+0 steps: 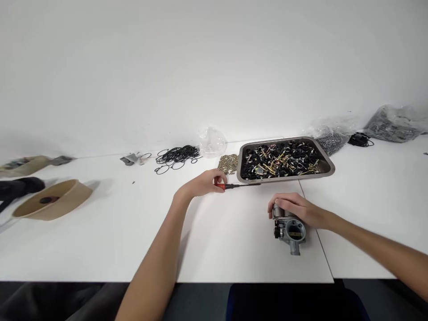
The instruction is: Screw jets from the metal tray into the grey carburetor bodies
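My left hand point(204, 183) is closed around the red handle of a screwdriver point(238, 185) that lies on the white table point(100, 240), its dark shaft pointing right toward a metal tray point(329, 166). My right hand point(296, 208) rests curled over the top of a grey metal carburetor point(290, 231) standing on the table in front of me. The tray is full of small black and brass parts.
A pile of small brass pieces point(228, 162) sits left of the tray. Black rubber rings point(176, 157) and a clear bag point(211, 141) lie behind. A tan paper bowl point(50, 205) stands far left. Bags of metal parts point(391, 124) lie at the right rear.
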{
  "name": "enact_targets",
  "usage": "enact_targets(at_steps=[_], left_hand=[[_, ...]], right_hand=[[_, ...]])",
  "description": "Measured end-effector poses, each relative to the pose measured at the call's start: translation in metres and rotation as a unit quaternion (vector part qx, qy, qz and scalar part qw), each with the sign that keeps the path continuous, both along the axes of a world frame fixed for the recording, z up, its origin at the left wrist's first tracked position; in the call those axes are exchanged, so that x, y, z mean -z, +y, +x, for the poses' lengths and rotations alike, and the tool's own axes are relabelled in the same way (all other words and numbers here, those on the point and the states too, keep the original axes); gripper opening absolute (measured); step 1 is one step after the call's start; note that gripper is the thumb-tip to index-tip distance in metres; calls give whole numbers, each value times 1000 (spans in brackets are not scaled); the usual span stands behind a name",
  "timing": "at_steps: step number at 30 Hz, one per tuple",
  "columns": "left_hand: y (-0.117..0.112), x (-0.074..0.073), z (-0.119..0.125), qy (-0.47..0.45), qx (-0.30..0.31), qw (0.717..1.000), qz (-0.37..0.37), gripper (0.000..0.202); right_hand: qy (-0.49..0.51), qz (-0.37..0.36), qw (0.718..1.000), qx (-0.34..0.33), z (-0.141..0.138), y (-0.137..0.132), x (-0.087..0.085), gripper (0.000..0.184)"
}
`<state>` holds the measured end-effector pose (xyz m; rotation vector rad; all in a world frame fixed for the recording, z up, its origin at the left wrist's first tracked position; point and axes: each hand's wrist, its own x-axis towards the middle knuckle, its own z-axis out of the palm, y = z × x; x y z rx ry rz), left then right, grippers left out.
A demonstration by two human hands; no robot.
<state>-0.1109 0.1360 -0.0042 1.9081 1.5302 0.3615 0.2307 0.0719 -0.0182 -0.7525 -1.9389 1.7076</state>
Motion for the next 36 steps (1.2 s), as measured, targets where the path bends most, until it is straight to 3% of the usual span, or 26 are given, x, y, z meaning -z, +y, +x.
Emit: enact_targets(at_steps=[6,10,12,15,17,19,21,27,36], left_hand=[[0,-6,-7,-50,-13,998,35,20],[-7,-16,-18,-158,-79,984,35,20],[-10,-19,-23,-260,-125,956,58,23],[-11,-21,-26,-419,-197,878,123,25],[-8,-19,-25,-475,-243,826,180,26],[-3,-16,-24,-488,-276,797,222,26],[2,-11,-26,-484,-286,793,234,26],[10,3,-32,-444,-256,831,214,24],[10,3,-28,-432,-269,829,232,22]], right_hand=[[-1,-20,1000,-2,0,0,-3,49],[-8,-12,1000,-7,1,0,-4,49],[-11,-11,1000,-9,2,0,-4,51],[-10,-11,1000,-6,2,0,-4,51],[-9,-13,1000,-3,3,1,-3,50],[-11,-14,1000,-4,3,1,-2,49],[-11,-14,1000,-7,3,1,-1,49],[-8,-6,1000,-8,3,1,-1,49],[-20,4,1000,-10,1,3,-2,48]])
